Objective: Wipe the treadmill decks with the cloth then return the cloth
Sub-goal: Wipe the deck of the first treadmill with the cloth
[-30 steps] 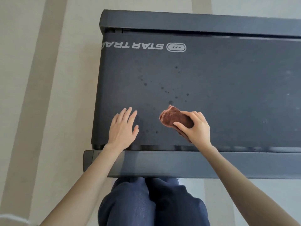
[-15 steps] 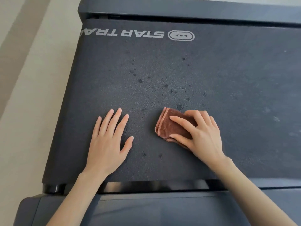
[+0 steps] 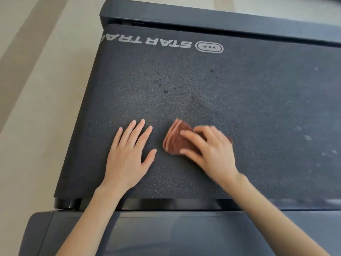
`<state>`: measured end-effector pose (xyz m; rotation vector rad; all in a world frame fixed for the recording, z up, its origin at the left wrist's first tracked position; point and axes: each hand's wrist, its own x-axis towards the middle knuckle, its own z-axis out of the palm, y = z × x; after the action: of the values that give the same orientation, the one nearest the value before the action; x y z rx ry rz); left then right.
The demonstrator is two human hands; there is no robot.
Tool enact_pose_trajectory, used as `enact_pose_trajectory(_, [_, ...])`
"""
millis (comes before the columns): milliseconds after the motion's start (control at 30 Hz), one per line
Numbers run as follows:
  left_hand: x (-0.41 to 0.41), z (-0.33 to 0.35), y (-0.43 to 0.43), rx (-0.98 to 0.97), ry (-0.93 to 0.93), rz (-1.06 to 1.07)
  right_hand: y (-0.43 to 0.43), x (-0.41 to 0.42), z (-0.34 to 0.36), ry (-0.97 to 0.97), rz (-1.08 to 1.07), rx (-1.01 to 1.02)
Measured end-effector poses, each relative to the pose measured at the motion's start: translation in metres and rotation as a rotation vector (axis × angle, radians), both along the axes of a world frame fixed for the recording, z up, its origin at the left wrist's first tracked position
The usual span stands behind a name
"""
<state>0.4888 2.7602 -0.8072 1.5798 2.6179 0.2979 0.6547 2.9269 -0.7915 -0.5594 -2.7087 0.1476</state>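
Observation:
A dark treadmill deck [image 3: 239, 100] with a white "STAR TRAC" logo fills most of the head view. A folded brown cloth [image 3: 175, 140] lies on the belt near its front edge. My right hand [image 3: 210, 150] presses the cloth against the belt with spread fingers and is blurred by motion. My left hand [image 3: 129, 154] rests flat on the belt just left of the cloth, fingers straight. Dark wet spots [image 3: 165, 91] dot the belt beyond the cloth, and a faint damp streak runs from them toward it.
The treadmill's grey side rail [image 3: 166, 233] lies between me and the belt, and another rail [image 3: 203, 17] runs along the far edge. Beige striped floor [image 3: 36, 89] extends to the left. Pale smudges [image 3: 308, 138] mark the belt on the right.
My right hand has slid the cloth across the spots near it, leaving a damp streak; fewer drops show there. My left hand has stayed planted, and the camera has shifted over the belt.

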Motion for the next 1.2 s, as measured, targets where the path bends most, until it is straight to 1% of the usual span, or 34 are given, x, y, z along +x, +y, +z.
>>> enact_pose_trajectory(100, [-0.005,0.000,-0.007,0.013,0.002,-0.003,-0.042,0.031,-0.003,-0.010,0.099,-0.017])
enact_pose_trajectory(200, [-0.011,-0.002,-0.015,0.029,0.002,0.003,-0.040,0.030,-0.006,-0.028,0.111,-0.009])
enact_pose_trajectory(367, [-0.011,-0.001,-0.016,0.001,0.002,0.009,-0.001,-0.030,-0.004,-0.040,0.062,0.070])
enact_pose_trajectory(500, [-0.011,0.000,-0.018,-0.022,-0.003,0.031,0.037,-0.090,-0.001,-0.070,-0.039,0.075])
enact_pose_trajectory(567, [-0.016,0.000,-0.024,-0.033,-0.006,0.055,0.043,-0.106,-0.001,-0.089,-0.096,0.066])
enact_pose_trajectory(633, [-0.022,0.000,-0.038,-0.031,-0.011,0.083,0.032,-0.104,-0.002,-0.063,-0.112,0.077])
enact_pose_trajectory(767, [-0.032,-0.001,-0.072,0.003,-0.017,0.123,-0.018,-0.067,-0.003,-0.006,0.022,0.072])
enact_pose_trajectory(867, [-0.035,-0.001,-0.079,0.014,-0.028,0.142,-0.055,-0.040,-0.005,0.002,0.196,0.039])
enact_pose_trajectory(967, [-0.036,0.000,-0.079,0.023,-0.037,0.146,-0.055,-0.036,-0.005,-0.003,0.389,0.055])
enact_pose_trajectory(1033, [-0.035,0.000,-0.079,0.033,-0.043,0.151,-0.038,-0.053,-0.002,-0.025,0.443,0.081])
enact_pose_trajectory(1100, [-0.035,0.001,-0.080,0.033,-0.056,0.161,-0.019,-0.080,0.001,-0.032,0.399,0.100])
enact_pose_trajectory(1200, [-0.034,0.003,-0.086,0.027,-0.066,0.186,0.007,-0.136,0.002,-0.007,0.220,0.151])
